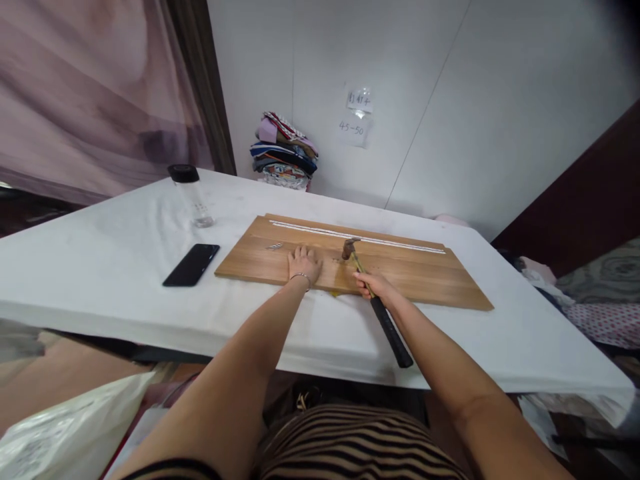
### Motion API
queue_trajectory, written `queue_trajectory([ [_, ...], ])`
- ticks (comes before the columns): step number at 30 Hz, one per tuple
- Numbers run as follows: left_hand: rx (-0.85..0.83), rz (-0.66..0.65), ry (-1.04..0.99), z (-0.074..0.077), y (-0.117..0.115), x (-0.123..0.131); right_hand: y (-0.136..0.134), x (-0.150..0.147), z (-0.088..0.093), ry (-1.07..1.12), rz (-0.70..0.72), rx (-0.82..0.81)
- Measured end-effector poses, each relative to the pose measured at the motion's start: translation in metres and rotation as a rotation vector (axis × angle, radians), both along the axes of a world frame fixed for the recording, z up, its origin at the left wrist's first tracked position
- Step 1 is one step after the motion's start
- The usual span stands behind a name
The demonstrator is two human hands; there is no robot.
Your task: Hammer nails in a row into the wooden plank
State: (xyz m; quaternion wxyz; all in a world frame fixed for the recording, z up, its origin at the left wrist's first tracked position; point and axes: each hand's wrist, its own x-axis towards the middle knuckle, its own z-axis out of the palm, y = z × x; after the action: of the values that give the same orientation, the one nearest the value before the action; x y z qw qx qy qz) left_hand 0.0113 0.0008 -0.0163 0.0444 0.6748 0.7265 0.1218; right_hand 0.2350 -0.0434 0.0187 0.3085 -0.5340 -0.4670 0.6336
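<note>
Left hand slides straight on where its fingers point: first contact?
Probably the white strips along the far part of the wooden board; the left hand has bare wood ahead until then. Strip height is unclear.

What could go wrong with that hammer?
The left hand lies flat on the wooden board, near the head of the hammer, so a stray swing might hit those fingers. The right hand grips the hammer partway up, above its black grip, which may make aiming harder. The small metal pieces lie loose on the board, so hard knocks could make them jump.
</note>
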Motion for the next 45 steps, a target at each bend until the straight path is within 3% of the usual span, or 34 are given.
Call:
queue_trajectory([
  [7,-0.004,0.008,0.010,-0.005,0.004,-0.003,0.005,0.020,-0.004,-0.059,0.120,0.007],
  [25,-0.005,0.009,0.025,-0.007,0.003,-0.005,0.025,0.028,-0.025,-0.060,0.258,0.111],
  [36,-0.004,-0.002,0.018,-0.004,0.003,-0.006,0.020,0.032,-0.020,0.050,0.244,0.064],
  [45,-0.008,0.005,0.023,-0.002,0.001,-0.005,0.015,0.015,-0.026,0.025,0.152,0.064],
])
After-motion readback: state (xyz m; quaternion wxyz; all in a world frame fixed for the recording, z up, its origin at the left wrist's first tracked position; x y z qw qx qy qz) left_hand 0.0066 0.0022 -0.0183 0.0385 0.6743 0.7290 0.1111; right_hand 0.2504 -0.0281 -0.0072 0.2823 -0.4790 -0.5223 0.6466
